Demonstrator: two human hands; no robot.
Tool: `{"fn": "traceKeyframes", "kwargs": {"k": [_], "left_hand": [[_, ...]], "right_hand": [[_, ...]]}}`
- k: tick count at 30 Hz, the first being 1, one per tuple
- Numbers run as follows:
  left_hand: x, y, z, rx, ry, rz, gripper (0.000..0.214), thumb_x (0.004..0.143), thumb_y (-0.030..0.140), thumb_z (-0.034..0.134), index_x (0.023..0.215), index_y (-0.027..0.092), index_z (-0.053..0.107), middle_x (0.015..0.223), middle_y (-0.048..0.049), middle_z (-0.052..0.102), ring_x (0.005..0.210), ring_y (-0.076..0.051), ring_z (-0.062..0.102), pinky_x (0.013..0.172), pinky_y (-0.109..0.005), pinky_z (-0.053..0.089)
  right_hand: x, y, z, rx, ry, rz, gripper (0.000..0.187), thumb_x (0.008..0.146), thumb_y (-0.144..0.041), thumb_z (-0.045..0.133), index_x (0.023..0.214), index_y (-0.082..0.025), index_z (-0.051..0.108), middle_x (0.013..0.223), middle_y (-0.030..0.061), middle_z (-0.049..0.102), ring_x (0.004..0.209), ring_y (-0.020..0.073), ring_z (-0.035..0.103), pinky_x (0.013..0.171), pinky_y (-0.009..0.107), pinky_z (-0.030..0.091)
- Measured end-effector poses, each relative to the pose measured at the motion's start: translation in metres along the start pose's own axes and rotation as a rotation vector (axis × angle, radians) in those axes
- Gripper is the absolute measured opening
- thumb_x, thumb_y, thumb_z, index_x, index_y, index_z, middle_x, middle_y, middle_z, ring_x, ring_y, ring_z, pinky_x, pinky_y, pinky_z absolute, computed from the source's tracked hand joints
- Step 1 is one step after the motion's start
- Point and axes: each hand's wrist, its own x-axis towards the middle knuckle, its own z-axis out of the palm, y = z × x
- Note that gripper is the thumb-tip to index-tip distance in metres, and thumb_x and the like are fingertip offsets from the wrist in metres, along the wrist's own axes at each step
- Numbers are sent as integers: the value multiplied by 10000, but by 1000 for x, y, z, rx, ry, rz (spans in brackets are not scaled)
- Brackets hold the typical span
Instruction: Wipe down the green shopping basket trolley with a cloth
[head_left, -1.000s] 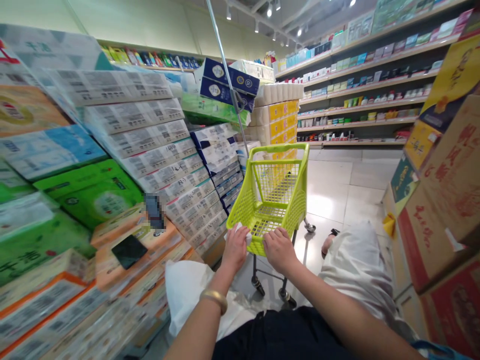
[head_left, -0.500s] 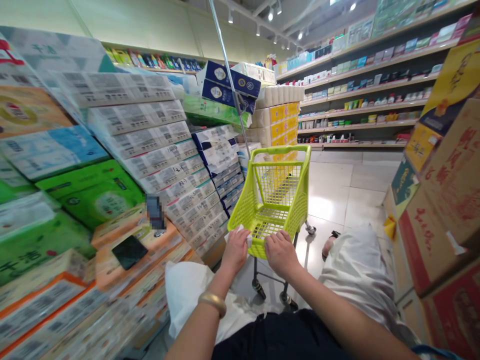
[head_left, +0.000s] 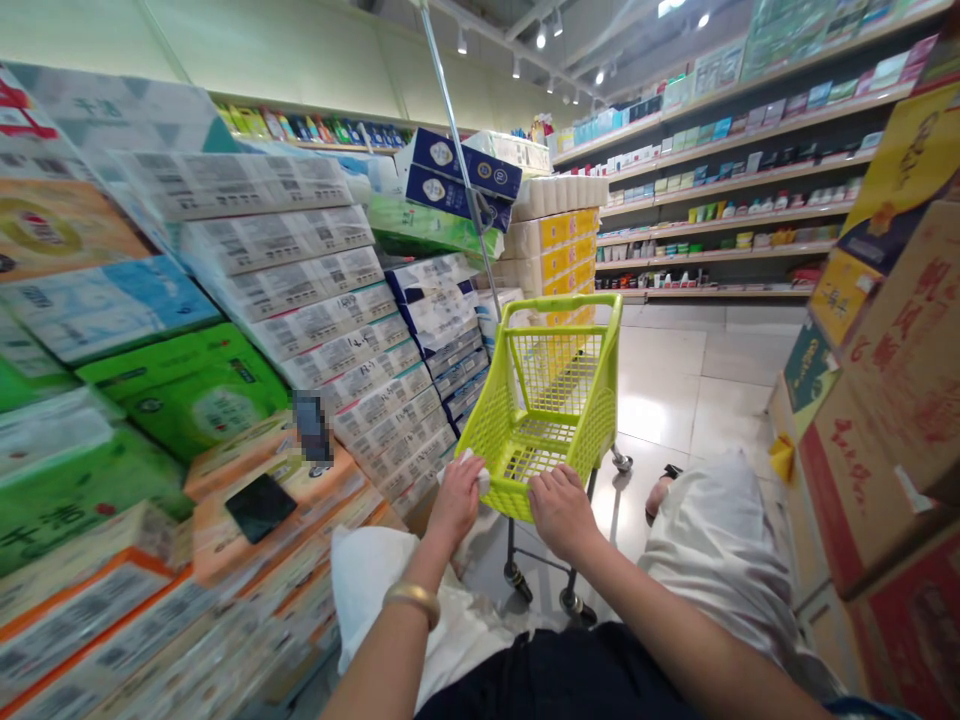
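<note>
A small lime-green plastic shopping cart [head_left: 555, 400] stands on the tiled floor right in front of me, its basket empty. My left hand [head_left: 456, 498] is closed on a white cloth [head_left: 480, 478] pressed against the cart's near left corner. My right hand [head_left: 559, 510] grips the near rim of the basket, fingers curled over it. A gold bangle [head_left: 411, 598] sits on my left wrist.
Stacked tissue and paper packs [head_left: 247, 330] fill the left side, with a black phone [head_left: 259, 506] lying on an orange pack. Cardboard boxes [head_left: 892, 380] stand on the right. A thin metal pole [head_left: 457, 150] rises behind the cart. Stocked shelves [head_left: 720, 180] line the far wall.
My left hand with the cloth has slid a little left along the cart's near corner. The cart has shifted slightly away; my right hand has stayed on the rim.
</note>
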Motion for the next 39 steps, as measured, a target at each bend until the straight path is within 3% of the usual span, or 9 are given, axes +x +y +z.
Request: {"fn": "traceKeyframes", "kwargs": {"k": [3,10,14,18,26,30,34,36,39], "left_hand": [[-1,2,4,19,39,-55,446,812,33,362,1168,166,595,1240,-100,616,1313,-247,427,1103,-528,357],[-8,61,29,-43,-37,64,502,785,15,377,1223,194,547,1229,-85,606,1319,-238,403,1118,-540,322],[-3,32,14,-57,-72,83,468,793,43,397,1190,207,582,1211,-65,627,1269,-230,456,1115,-507,352],[0,1,3,-14,51,-54,468,794,22,346,1145,194,604,1182,-81,634,1269,-232,460,1101,-519,374],[-11,67,30,-74,-2,82,507,801,20,374,1247,195,541,1242,-90,600,1323,-236,395,1110,-524,343],[-6,49,19,-91,-51,122,477,813,47,400,1224,224,564,1207,-72,629,1263,-223,467,1093,-510,373],[-3,16,9,-50,45,-8,421,825,57,372,1146,205,600,1175,-72,643,1257,-222,476,1098,-505,376],[-4,17,11,-32,83,-61,428,810,33,352,1121,185,604,1167,-84,642,1272,-228,460,1099,-502,376],[-8,40,22,-28,66,-48,443,787,7,354,1119,173,597,1146,-92,641,1295,-243,432,1112,-513,348]], "right_hand": [[0,-3,1,1,7,16,151,878,-176,520,736,-204,561,710,29,568,762,196,460,941,346,274],[-3,-1,-3,-12,23,21,156,875,-164,510,732,-204,559,705,37,562,765,204,458,923,349,282],[-2,0,-3,-6,7,4,140,875,-170,524,745,-203,564,712,33,568,763,200,462,926,347,280],[0,-4,0,7,8,5,147,874,-169,525,737,-209,563,707,31,566,755,198,461,934,348,280],[-5,-3,-1,12,41,20,152,870,-157,500,745,-204,573,708,37,572,759,204,465,921,351,291],[-4,0,0,5,29,5,147,873,-165,511,743,-206,566,704,33,568,752,200,468,911,349,291],[0,-5,3,1,14,-7,130,866,-160,532,749,-205,566,704,26,569,743,193,467,920,348,283],[1,-7,5,0,17,-3,136,864,-157,528,745,-208,567,702,27,567,737,193,463,914,347,285],[0,-9,5,1,38,19,146,863,-158,522,733,-207,565,694,31,563,736,197,461,913,347,287]]}}
